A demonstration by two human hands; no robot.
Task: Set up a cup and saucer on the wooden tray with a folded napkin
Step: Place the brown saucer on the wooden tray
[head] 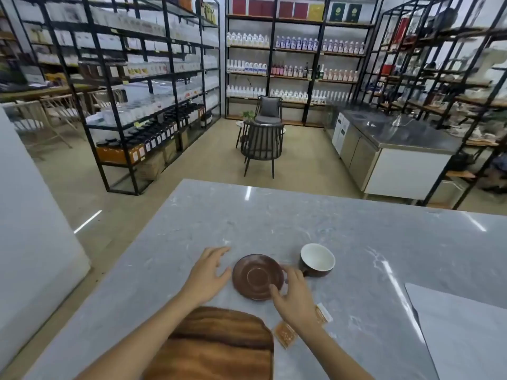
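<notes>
Right hand (295, 293): thumb and fingertips curl around the right rim of the brown saucer (256, 277), touching it. Left hand (207, 272): fingers spread, open, just beside the saucer's left rim; contact cannot be determined. The saucer lies on the grey marble counter (356, 242), between both hands. The cup (317, 260) stands just right of the saucer. The wooden tray (219, 346) lies nearer the person.

Shop interior w/ beige floor (208, 160); black metal shelving (131, 78) stocked w/ bottles & jars. Two dark chairs (262, 144) mid-room, steel counter (395, 133) at right. Grey marble countertop (274, 215) in foreground, glossy w/ light reflections.
</notes>
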